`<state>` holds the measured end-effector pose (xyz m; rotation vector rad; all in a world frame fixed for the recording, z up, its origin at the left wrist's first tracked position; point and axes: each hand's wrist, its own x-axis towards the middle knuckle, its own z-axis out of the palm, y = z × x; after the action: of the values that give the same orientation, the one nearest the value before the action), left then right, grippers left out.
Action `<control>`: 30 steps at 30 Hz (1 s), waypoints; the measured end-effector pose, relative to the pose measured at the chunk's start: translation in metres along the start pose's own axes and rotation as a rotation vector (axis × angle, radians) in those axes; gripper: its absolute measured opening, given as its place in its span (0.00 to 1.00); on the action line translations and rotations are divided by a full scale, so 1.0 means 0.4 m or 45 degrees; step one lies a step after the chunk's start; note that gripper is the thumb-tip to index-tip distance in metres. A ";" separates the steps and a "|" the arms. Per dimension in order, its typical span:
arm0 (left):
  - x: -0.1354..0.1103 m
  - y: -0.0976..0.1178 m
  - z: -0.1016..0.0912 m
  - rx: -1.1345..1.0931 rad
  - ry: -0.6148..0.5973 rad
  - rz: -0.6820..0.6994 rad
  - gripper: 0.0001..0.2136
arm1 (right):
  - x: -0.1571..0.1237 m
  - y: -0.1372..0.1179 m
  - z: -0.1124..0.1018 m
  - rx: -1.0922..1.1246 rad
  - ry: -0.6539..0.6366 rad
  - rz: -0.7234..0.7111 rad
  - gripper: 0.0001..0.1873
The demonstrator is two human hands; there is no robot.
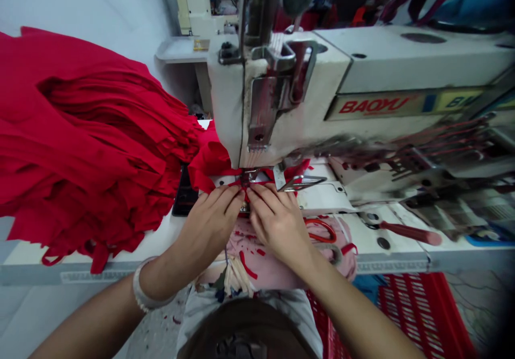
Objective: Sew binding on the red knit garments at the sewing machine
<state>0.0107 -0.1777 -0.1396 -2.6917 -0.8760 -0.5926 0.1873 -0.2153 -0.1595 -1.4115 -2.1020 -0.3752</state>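
Note:
A white sewing machine (229, 96) with pink threads at its needles stands in front of me. Red fabric (207, 160) runs under its presser foot (248, 176). My left hand (215, 217), with a pale band round the wrist, presses its closed fingers on the fabric just left of the foot. On the other side, my right hand (279, 220) has its fingers bent and pinched on the fabric's near edge. Both sets of fingertips nearly meet below the needles. The fabric beneath the fingers is mostly hidden.
A big stack of red cut pieces (92, 149) hangs over the table's left side. Red-handled scissors (324, 231) lie on pink cloth (273, 270) by my right wrist. A screwdriver (410, 232) lies further right. Below stands a red crate (422, 310).

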 end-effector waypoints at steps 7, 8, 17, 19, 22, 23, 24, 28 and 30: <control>0.004 -0.030 0.006 -0.176 0.009 0.069 0.14 | 0.008 0.013 0.011 0.250 0.021 0.160 0.12; 0.006 -0.034 0.008 -0.172 0.015 0.079 0.14 | 0.009 0.013 0.012 0.254 0.013 0.173 0.12; 0.019 -0.053 0.012 -0.177 0.079 0.100 0.14 | 0.001 0.034 0.011 0.340 -0.004 0.127 0.15; 0.018 -0.055 0.015 -0.173 0.078 0.102 0.15 | 0.000 0.037 0.012 0.311 -0.012 0.097 0.16; 0.013 -0.057 0.021 -0.164 0.084 0.091 0.15 | 0.000 0.041 0.012 0.260 -0.037 0.063 0.17; 0.011 -0.057 0.022 -0.158 0.082 0.089 0.16 | 0.000 0.041 0.011 0.237 -0.049 0.056 0.18; 0.008 -0.057 0.023 -0.150 0.076 0.091 0.16 | 0.001 0.040 0.010 0.207 -0.060 0.052 0.18; 0.008 -0.039 0.021 -0.105 0.082 0.111 0.16 | 0.010 0.022 0.003 -0.029 -0.065 -0.072 0.17; 0.015 -0.023 0.022 -0.091 0.093 0.122 0.15 | 0.018 0.010 0.001 -0.167 -0.068 -0.189 0.16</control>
<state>0.0121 -0.1643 -0.1436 -2.7378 -0.7164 -0.7079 0.1888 -0.2081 -0.1560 -1.3546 -2.2695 -0.5487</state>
